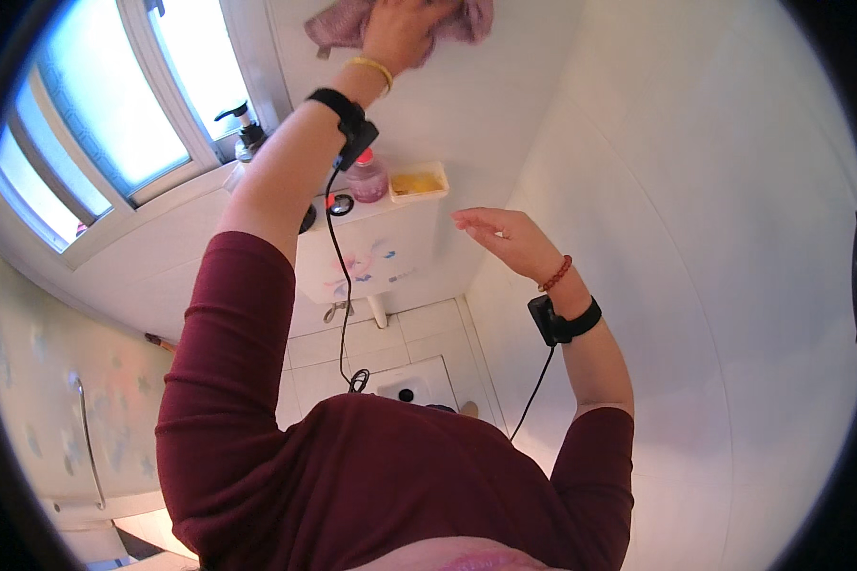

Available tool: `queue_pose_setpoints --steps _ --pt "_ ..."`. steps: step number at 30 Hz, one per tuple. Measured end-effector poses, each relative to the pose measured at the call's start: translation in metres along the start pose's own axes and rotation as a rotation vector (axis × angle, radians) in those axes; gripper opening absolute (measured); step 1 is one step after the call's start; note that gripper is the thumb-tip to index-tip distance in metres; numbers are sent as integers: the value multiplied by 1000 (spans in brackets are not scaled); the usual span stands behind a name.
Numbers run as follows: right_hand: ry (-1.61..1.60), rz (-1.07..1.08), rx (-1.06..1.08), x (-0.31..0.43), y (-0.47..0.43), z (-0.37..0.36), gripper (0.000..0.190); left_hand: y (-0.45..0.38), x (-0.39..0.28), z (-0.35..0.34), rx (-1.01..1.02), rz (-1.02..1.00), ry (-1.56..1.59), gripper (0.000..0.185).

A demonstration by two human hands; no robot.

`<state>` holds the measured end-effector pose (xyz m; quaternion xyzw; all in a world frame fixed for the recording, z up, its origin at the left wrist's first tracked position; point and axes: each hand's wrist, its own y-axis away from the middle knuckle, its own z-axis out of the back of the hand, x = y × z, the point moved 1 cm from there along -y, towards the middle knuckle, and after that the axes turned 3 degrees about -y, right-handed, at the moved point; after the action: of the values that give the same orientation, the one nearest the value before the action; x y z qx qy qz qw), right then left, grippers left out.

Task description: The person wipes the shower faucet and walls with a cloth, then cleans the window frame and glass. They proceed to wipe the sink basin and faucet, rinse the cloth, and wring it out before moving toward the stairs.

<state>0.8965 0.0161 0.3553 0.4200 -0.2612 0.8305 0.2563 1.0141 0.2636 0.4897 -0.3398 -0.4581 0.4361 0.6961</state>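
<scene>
High on the pale wall, my left hand point(402, 32) is on a mauve cloth point(339, 23), whose upper part runs out of the picture. A yellow bangle circles that wrist, with a black strapped device below it. My right hand point(503, 239) is raised near the right-hand wall, its fingers slightly bent and holding nothing. To the left of it, a white tub with yellowish contents point(420, 183) and a pink bottle with a red cap point(366, 178) stand on a white flower-patterned cistern point(368, 260).
A pump bottle point(248, 134) stands by the bright window point(114, 93) at left. A round black-rimmed item point(341, 205) lies on the cistern. Below are a squat toilet point(421, 382) and floor tiles. Black cables point(343, 285) hang from both wrist devices. A metal bar point(88, 442) is at lower left.
</scene>
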Motion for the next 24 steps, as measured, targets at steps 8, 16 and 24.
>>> queue_pose_setpoints --steps 8,16,24 --pt "12 -84 -84 -65 28 8 27 103 -95 -180 301 76 -66 48" --pt "31 -307 -232 -116 74 11 27 232 -275 -272 457 1768 1547 54" --pt "123 -98 -200 -105 71 -1 21 187 -320 -206 724 1676 1121 74"
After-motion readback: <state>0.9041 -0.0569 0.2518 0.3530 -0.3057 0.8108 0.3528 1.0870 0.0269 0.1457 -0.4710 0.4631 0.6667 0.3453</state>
